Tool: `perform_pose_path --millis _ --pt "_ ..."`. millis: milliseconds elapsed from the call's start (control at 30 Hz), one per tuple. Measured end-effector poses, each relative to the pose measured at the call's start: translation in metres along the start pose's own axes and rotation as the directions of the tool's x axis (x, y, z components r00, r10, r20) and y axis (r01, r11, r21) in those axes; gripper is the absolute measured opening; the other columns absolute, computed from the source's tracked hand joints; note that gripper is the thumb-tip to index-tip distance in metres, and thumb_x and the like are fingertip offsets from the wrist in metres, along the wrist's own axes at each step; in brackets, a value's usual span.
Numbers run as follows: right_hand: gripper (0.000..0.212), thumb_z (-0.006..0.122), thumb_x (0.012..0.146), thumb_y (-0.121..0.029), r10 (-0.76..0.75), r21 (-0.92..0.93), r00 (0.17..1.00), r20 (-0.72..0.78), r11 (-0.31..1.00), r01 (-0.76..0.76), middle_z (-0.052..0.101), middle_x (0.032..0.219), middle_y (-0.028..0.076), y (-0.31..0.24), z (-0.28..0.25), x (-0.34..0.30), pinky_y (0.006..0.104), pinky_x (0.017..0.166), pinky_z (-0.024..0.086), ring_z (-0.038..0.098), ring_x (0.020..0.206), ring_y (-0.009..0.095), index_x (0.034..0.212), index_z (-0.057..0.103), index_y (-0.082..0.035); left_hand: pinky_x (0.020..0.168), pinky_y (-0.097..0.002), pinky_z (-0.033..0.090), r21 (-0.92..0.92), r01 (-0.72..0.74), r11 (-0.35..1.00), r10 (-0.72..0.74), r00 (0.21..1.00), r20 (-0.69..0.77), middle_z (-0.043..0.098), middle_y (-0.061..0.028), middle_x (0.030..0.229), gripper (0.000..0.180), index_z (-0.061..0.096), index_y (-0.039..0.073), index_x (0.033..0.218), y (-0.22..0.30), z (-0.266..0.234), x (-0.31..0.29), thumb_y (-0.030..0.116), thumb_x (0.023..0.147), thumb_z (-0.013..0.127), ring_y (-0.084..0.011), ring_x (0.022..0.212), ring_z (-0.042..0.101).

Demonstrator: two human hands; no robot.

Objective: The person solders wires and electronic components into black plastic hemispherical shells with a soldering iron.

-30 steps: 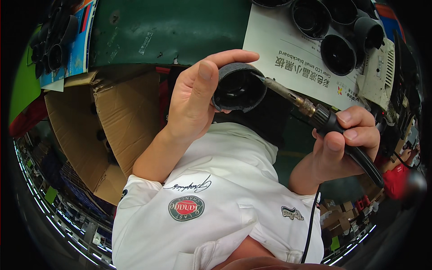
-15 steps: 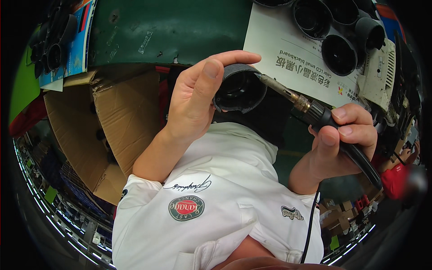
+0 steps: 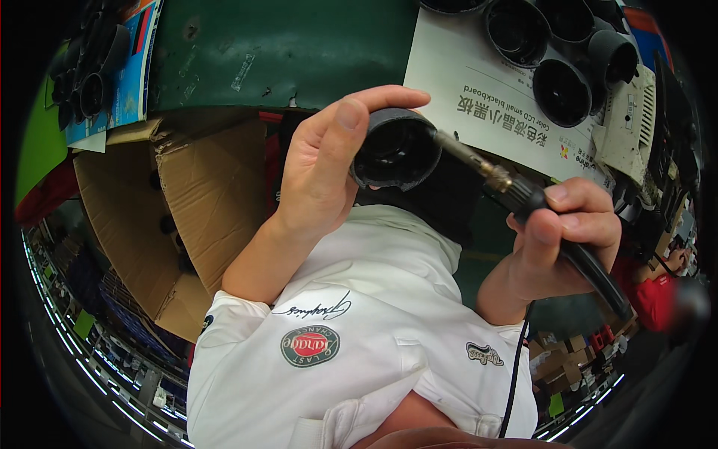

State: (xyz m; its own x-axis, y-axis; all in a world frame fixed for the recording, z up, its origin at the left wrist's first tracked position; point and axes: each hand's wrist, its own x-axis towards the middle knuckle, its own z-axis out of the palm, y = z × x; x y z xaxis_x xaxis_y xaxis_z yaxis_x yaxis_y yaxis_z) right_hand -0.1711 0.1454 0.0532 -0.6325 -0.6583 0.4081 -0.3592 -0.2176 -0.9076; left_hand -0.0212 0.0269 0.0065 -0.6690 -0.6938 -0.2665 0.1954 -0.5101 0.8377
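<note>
A black round plastic cup-shaped part (image 3: 396, 150) rests in my left hand (image 3: 327, 153), its hollow side facing up toward me. My left fingers wrap round its far and left sides; a notch shows in its near rim. My right hand (image 3: 570, 233) grips the black handle of a soldering iron (image 3: 516, 191). The iron's metal tip lies at the cup's right rim; whether it touches cannot be made out. Some fingertips of my left hand are hidden behind the cup.
Several similar black cups (image 3: 562, 91) stand on a white printed sheet (image 3: 486, 105) at the far right, beside a whitish box with vents (image 3: 628, 127). More black parts (image 3: 91, 93) sit far left. An open cardboard box (image 3: 209, 187) is left of me, below the green table (image 3: 284, 45).
My right hand and the soldering iron have shifted slightly left and down. The cup in my left hand has tilted and moved a little left.
</note>
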Motion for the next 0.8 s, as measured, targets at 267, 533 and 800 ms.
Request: perform_pose_path --millis 267,533,800 --pt "0.026 0.069 0.081 -0.015 -0.02 0.103 0.996 0.085 0.995 0.012 0.047 0.087 0.012 0.003 -0.019 -0.002 0.0157 0.044 0.047 0.054 0.053 0.01 0.083 0.045 -0.005 0.046 -0.0228 0.044 -0.281 0.145 0.949 -0.086 0.974 0.211 0.054 -0.0247 0.11 0.06 0.036 -0.005 0.131 0.017 0.0 0.003 0.044 0.097 0.027 -0.0143 0.064 0.055" --pt "0.025 0.066 0.084 -0.016 0.102 0.317 0.993 0.066 0.941 -0.118 0.046 0.09 0.011 0.003 -0.016 0.0 0.0147 0.046 0.044 0.049 0.054 0.007 0.084 0.044 -0.006 0.043 -0.0189 0.041 -0.18 0.204 0.962 -0.173 0.97 0.172 0.052 -0.0266 0.115 0.052 0.034 -0.002 0.131 0.014 -0.008 0.001 0.037 0.097 0.024 -0.0131 0.062 0.055" --pt "0.033 0.073 0.077 -0.014 0.163 0.338 0.986 -0.017 0.929 -0.148 0.049 0.088 0.012 0.001 -0.017 0.0 0.0223 0.051 0.055 0.058 0.059 0.014 0.083 0.042 -0.006 0.04 -0.0215 0.044 -0.267 0.203 0.942 -0.135 0.958 0.252 0.049 -0.0313 0.115 0.058 0.026 -0.006 0.135 0.015 -0.017 0.003 0.036 0.095 0.029 -0.0162 0.054 0.056"
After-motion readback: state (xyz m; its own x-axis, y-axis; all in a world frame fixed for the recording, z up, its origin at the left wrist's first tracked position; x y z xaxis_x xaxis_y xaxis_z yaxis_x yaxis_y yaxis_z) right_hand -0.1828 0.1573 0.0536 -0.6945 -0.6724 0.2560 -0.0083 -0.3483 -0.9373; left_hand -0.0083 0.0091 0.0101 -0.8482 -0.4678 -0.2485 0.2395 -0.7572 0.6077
